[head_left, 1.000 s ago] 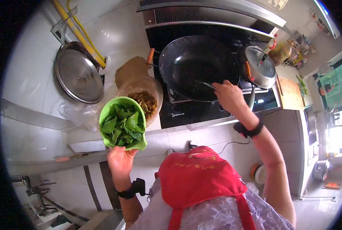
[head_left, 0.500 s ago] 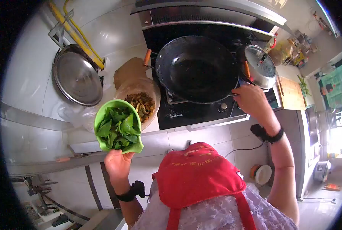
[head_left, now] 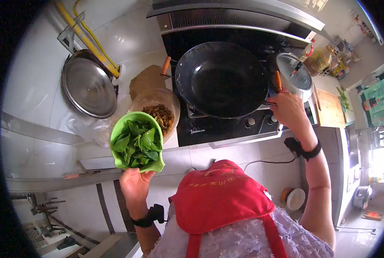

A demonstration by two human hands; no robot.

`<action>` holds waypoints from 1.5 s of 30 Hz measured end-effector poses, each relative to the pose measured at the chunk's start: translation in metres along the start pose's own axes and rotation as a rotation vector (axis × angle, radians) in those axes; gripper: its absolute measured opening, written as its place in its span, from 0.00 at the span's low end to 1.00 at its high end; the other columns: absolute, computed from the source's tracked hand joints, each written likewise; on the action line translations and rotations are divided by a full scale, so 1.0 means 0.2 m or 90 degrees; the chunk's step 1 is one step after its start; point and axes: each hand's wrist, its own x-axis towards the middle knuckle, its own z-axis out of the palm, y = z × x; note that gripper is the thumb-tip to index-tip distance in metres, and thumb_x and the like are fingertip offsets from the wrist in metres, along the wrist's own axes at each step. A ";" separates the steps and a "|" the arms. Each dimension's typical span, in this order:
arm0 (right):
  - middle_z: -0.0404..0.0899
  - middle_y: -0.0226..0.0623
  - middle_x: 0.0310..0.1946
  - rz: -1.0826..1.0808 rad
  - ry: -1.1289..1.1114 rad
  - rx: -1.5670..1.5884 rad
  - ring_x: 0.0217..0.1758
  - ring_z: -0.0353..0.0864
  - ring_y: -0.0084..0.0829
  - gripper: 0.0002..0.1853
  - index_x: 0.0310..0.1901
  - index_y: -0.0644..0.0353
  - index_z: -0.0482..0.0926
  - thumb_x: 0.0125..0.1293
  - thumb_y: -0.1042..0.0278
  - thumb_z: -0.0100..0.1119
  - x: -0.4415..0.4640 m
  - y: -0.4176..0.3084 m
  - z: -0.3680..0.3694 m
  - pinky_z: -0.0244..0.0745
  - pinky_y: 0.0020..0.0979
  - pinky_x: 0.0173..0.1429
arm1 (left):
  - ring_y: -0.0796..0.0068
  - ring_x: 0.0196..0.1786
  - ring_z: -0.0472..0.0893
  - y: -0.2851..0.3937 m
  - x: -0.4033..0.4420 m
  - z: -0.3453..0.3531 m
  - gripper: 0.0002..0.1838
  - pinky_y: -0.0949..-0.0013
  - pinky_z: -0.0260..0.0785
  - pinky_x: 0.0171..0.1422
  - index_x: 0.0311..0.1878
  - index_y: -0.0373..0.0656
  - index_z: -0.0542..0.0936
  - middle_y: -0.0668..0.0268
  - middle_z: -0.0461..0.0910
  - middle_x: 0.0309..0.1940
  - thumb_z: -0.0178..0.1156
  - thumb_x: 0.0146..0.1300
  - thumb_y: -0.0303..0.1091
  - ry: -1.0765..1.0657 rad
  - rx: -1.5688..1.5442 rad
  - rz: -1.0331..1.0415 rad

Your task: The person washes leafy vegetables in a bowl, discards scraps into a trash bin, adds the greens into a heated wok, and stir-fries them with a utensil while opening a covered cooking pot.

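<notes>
My left hand [head_left: 134,185] grips the lower edge of a light green bowl [head_left: 157,167] with a spout. Fresh green leaves [head_left: 137,144] fill it, and it hangs just in front of a clear bowl [head_left: 173,103] that holds brown, chopped food [head_left: 161,115]. A large black wok [head_left: 222,84] sits on the stove, with nothing visible inside but a sheen. At its right rim, my right hand [head_left: 288,109] is closed on the metal part of the wok's side handle, below the orange wooden grip [head_left: 278,80]; the fingertips are partly hidden.
Right of the wok stands a lidded pot [head_left: 295,75], then a wooden cutting board [head_left: 329,108]. A round metal lid [head_left: 90,88] leans at the left wall by a yellow pipe [head_left: 86,36]. The range hood [head_left: 239,19] overhangs the stove [head_left: 213,133].
My right hand has shifted slightly right and down along the wok's rim. The green bowl has moved a little right with my left hand, staying upright.
</notes>
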 end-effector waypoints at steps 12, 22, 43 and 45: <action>0.81 0.36 0.42 -0.119 0.142 0.082 0.50 0.82 0.40 0.16 0.50 0.40 0.85 0.60 0.64 0.58 0.57 0.08 0.41 0.78 0.40 0.53 | 0.56 0.59 0.78 0.00 -0.02 0.09 0.30 0.51 0.76 0.60 0.66 0.37 0.67 0.56 0.75 0.61 0.54 0.58 0.29 -0.026 0.015 0.010; 0.82 0.43 0.40 -0.080 0.085 0.039 0.42 0.84 0.42 0.14 0.46 0.45 0.86 0.58 0.64 0.60 0.07 -0.01 0.13 0.79 0.42 0.46 | 0.57 0.59 0.78 0.00 -0.01 0.09 0.29 0.52 0.78 0.58 0.66 0.37 0.67 0.57 0.75 0.60 0.53 0.58 0.30 -0.021 0.018 0.003; 0.71 0.42 0.35 -0.078 0.320 0.305 0.32 0.80 0.47 0.14 0.45 0.60 0.78 0.57 0.82 0.55 -0.10 -0.34 0.33 0.78 0.39 0.36 | 0.55 0.58 0.78 0.07 0.03 0.30 0.30 0.51 0.78 0.57 0.65 0.37 0.67 0.55 0.75 0.59 0.56 0.56 0.29 -0.009 0.043 -0.007; 0.70 0.41 0.37 -0.143 0.322 0.255 0.38 0.79 0.41 0.17 0.45 0.59 0.75 0.52 0.81 0.57 -0.12 -0.48 0.29 0.79 0.37 0.39 | 0.56 0.58 0.78 0.11 0.00 0.25 0.31 0.52 0.78 0.57 0.66 0.37 0.67 0.55 0.75 0.59 0.56 0.56 0.29 0.012 0.045 0.015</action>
